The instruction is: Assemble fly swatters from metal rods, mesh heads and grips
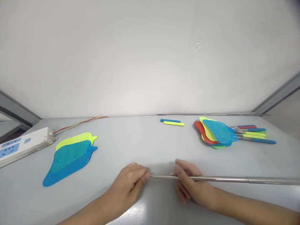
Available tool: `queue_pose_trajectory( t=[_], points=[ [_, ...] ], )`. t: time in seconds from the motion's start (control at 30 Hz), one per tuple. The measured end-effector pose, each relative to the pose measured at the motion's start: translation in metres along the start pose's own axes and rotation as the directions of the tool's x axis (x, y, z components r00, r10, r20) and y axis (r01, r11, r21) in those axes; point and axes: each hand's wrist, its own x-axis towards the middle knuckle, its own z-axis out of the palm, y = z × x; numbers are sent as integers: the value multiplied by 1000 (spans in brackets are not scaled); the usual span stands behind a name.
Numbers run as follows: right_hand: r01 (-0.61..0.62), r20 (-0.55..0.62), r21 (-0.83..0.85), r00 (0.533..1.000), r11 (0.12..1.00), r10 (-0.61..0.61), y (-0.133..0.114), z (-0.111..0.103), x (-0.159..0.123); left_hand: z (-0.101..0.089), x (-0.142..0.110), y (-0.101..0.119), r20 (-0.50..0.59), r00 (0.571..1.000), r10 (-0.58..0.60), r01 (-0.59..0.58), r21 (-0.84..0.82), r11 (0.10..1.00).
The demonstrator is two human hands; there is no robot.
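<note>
A thin telescopic metal rod point(220, 179) lies level across the front of the view and runs out at the right edge. My left hand point(132, 181) is closed on its narrow left end, thumb against the curled fingers, hiding the tip. Farther right, my right hand point(191, 182) grips the rod between thumb and fingers, the lower fingers loosely curled beneath. To the left lie two loose fly swatter heads, a blue one point(67, 159) partly over a yellow-green one point(75, 139). Behind the hands rest a blue handle grip point(170, 120) and a yellow-green handle grip point(173, 123).
A stack of fly swatters point(217, 132) with metal rods and coloured handles lies at the right. Along the wall runs another metal rod point(211, 114). A white power strip point(28, 143) with a red-yellow cable point(79, 124) sits on the grey table point(131, 140) at the left.
</note>
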Motion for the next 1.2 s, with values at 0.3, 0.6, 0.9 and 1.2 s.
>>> queue_pose_trajectory(
  t=[0.3, 0.6, 0.9, 1.2],
  points=[
    [26, 8, 48, 1000, 999, -27, 3, 1, 3, 1, 1, -2, 6, 1000, 12, -12, 3, 1000],
    [33, 28, 51, 999, 998, -34, 4, 1, 3, 2, 0, -2, 9, 1000, 15, -15, 4, 1000],
    [14, 33, 14, 999, 1000, -14, 3, -1, 2, 3, 0, -1, 3, 999, 41, -41, 12, 999],
    [22, 42, 3, 999, 1000, -22, 4, 0, 4, 3, 2, -3, 14, 999, 38, -38, 9, 999]
  ],
)
